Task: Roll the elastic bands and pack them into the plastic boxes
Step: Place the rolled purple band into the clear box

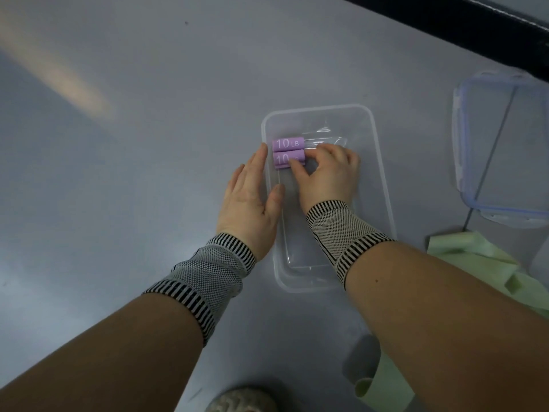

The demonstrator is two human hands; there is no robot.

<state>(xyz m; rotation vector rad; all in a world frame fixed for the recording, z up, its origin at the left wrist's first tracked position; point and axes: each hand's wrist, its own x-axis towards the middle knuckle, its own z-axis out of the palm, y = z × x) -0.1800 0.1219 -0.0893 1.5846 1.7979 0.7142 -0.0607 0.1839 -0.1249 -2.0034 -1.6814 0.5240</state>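
A clear plastic box [375, 162] sits on the grey surface in the middle of the view. Two rolled purple bands lie side by side at its far left end: the far roll [287, 143] reads "10 LB", and the near roll [285, 160] touches it. My right hand [328, 173] is inside the box, fingers and thumb pinching the near roll's right end. My left hand [251, 197] lies flat against the box's left wall from outside, thumb over the rim.
A clear lid with a blue rim [502, 150] lies at the right. Loose pale green bands [475, 257] spread at the lower right, with another strip [383, 388] near the bottom edge. A black bar [475, 34] crosses the top right. A shoe [240, 399] shows at the bottom.
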